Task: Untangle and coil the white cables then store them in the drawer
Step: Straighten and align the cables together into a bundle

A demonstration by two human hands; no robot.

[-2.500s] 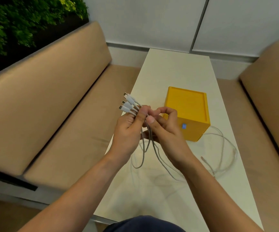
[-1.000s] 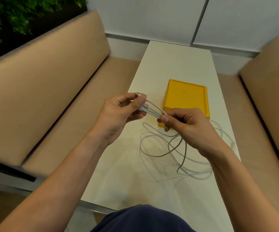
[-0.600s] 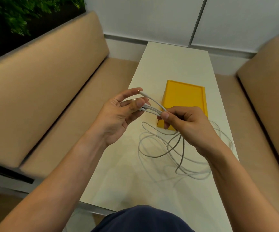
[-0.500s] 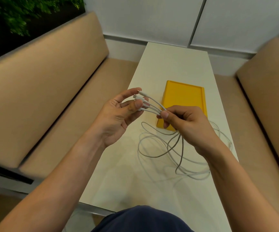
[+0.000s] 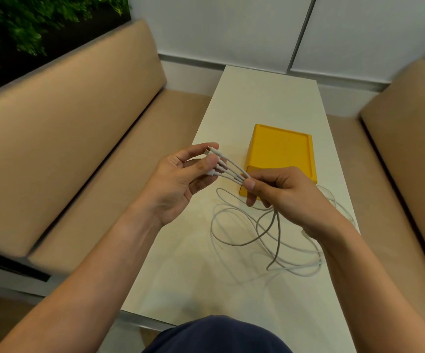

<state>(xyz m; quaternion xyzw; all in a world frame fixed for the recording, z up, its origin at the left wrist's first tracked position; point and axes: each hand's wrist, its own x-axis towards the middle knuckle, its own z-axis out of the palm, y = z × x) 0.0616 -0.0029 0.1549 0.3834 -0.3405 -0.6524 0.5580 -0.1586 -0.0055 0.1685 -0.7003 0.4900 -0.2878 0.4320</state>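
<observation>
1. The yellow drawer box [image 5: 281, 154] sits mid-desk near the right edge; its front is hidden behind the hands, and its contents cannot be seen.
2. The right hand [image 5: 282, 193] has its grip pinched shut on the white cables [image 5: 244, 225] just behind their connector ends [image 5: 214, 161].
3. The left hand [image 5: 180, 179] has its grip loosely apart, fingers fanning the connectors.
4. Loose loops lie on the desk [image 5: 193, 276] towards its near right edge.
</observation>
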